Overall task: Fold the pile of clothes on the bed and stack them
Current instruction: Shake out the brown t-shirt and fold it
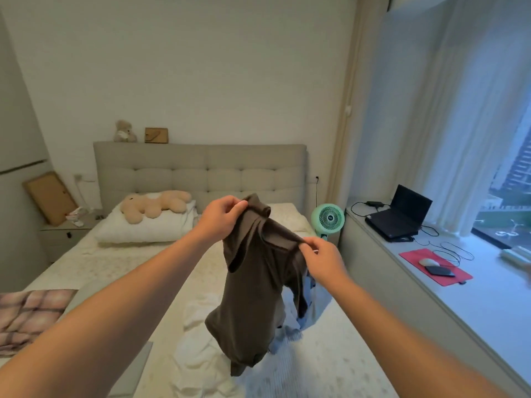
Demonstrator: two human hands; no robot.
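A dark brown shirt (pixel 255 288) hangs in the air over the bed (pixel 138 265), its lower hem reaching down to the pile. My left hand (pixel 221 216) pinches one upper corner of it. My right hand (pixel 321 257) pinches the other upper edge, lower and to the right. Under and behind the shirt lies the pile of clothes (pixel 201 340): white pieces in front and light blue ones (pixel 313 308) to the right, partly hidden by the shirt.
A folded plaid garment (pixel 28 314) lies at the bed's left edge. A pillow (pixel 143 228) with a plush toy (pixel 152 206) sits by the headboard. A green fan (pixel 327 218) stands right of the bed; the window ledge (pixel 459 305) holds a laptop (pixel 399 216) and a red mat (pixel 436 267).
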